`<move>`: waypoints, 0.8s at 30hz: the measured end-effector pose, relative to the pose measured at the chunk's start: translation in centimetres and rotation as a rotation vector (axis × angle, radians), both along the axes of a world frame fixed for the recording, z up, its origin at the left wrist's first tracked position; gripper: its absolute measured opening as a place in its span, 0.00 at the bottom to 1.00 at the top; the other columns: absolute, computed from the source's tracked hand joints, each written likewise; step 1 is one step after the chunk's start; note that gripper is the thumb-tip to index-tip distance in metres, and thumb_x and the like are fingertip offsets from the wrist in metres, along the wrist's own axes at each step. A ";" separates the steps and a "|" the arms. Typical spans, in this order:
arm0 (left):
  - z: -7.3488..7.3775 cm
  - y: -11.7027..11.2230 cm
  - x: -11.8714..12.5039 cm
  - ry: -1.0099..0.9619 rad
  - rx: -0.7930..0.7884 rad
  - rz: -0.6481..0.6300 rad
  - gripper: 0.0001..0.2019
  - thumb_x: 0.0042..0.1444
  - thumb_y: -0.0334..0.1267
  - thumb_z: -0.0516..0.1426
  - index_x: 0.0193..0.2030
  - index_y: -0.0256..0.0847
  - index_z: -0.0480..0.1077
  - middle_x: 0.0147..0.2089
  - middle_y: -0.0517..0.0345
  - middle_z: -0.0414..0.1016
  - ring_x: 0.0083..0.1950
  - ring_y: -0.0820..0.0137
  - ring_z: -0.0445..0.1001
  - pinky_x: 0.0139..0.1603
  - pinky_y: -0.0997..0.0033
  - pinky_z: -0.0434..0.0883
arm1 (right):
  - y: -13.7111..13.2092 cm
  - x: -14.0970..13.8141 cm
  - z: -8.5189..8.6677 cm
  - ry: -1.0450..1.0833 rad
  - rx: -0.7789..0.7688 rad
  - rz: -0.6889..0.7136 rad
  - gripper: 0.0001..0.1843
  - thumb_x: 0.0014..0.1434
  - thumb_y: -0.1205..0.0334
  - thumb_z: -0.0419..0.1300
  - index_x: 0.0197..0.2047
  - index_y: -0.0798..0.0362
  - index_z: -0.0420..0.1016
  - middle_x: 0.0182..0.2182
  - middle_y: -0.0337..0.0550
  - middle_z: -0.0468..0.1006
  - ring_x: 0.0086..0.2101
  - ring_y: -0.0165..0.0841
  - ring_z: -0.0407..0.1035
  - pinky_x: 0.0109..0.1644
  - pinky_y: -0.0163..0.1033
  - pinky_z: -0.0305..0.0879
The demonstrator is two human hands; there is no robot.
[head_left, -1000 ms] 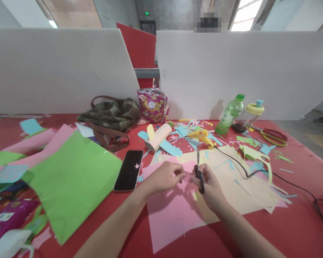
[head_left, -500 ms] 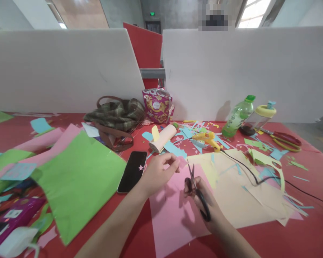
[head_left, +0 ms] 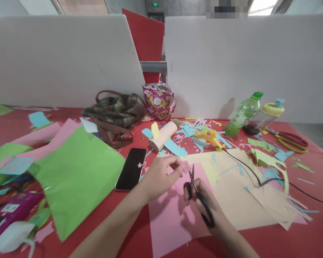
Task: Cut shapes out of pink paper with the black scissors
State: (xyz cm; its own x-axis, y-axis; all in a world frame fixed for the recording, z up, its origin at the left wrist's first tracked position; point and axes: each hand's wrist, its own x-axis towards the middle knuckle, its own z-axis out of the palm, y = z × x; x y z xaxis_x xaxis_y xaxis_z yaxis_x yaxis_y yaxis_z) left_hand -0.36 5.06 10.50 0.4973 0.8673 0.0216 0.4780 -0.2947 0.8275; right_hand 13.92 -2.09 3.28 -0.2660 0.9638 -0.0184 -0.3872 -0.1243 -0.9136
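Note:
My left hand [head_left: 160,175] pinches a small pink paper cut-out [head_left: 186,167] between thumb and fingers, just above a pink sheet [head_left: 167,218]. Close to its right, my right hand [head_left: 204,208] is closed round the black handles of a pair of scissors [head_left: 197,195]. Their blades point up and away, with the tip next to the pink cut-out. A black phone [head_left: 131,168] with a tiny pink star on its screen lies left of my left hand.
A large green sheet [head_left: 75,175] and pink sheets cover the left of the red table [head_left: 298,236]. A beige sheet [head_left: 247,193], paper scraps, a yellow glue gun [head_left: 208,136] with black cord, a paper tube [head_left: 163,135], plaid bag [head_left: 115,111], snack packet [head_left: 158,101], green bottle [head_left: 243,114] and red scissors [head_left: 292,140] lie beyond. White partitions stand behind.
My right hand with the scissors dropped lower and nearer to me. My left hand lifted the pink cut-out up and away from the scissors. The view shifted slightly.

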 end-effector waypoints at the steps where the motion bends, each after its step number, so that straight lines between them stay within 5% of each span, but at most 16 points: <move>1: 0.0 0.0 0.0 0.004 -0.002 -0.007 0.10 0.52 0.33 0.46 0.23 0.38 0.64 0.26 0.63 0.69 0.30 0.76 0.67 0.34 0.79 0.62 | 0.0 0.0 0.0 -0.013 -0.001 0.004 0.15 0.48 0.49 0.55 0.28 0.49 0.54 0.26 0.39 0.58 0.26 0.31 0.55 0.28 0.36 0.54; 24: 0.2 0.3 -0.3 0.080 0.025 -0.089 0.12 0.52 0.37 0.46 0.22 0.38 0.64 0.26 0.62 0.69 0.30 0.75 0.65 0.34 0.77 0.61 | -0.2 0.2 -0.4 -0.061 -0.032 0.024 0.16 0.48 0.50 0.55 0.27 0.50 0.51 0.21 0.35 0.58 0.22 0.28 0.52 0.24 0.34 0.51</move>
State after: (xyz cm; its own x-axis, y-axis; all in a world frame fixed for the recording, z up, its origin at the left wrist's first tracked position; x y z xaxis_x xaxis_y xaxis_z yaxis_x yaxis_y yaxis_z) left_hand -0.70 5.34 10.71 0.5734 0.8193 0.0000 0.5132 -0.3592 0.7795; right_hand 14.12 -2.25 2.91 -0.2868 0.9557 -0.0662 -0.3278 -0.1628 -0.9306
